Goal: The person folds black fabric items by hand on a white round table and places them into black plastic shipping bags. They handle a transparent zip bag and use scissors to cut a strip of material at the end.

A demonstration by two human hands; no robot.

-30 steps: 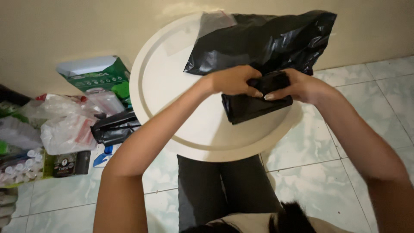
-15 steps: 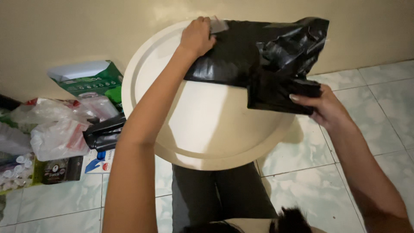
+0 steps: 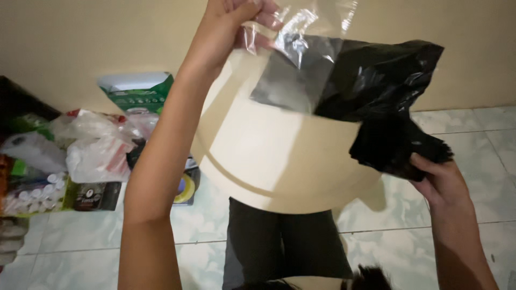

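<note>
Head view, looking down past both forearms. The left hand (image 3: 228, 24), raised near the top edge, has its fingers pressed together on the upper corner of a clear, glossy plastic bag (image 3: 301, 48), which hangs from that pinch in front of the round cream-coloured tabletop (image 3: 269, 156). Inside the clear bag, and spilling out of its right side, sits a crumpled black plastic sheet (image 3: 376, 75) (the boundary between bag and contents is hard to trace where the film reflects light). The right hand (image 3: 441, 180), lower and to the right, is closed around a folded black bundle (image 3: 395, 147) that adjoins the lower edge of the black sheet; whether the two are one piece cannot be told. The tabletop stands against a plain beige wall (image 3: 80, 43) above a pale tiled floor (image 3: 473, 139). On the floor to the left lie a green and white carton (image 3: 141, 94), several translucent white plastic bags (image 3: 94, 145), and a roll of yellow tape (image 3: 184, 189) just beside the left forearm.
</note>
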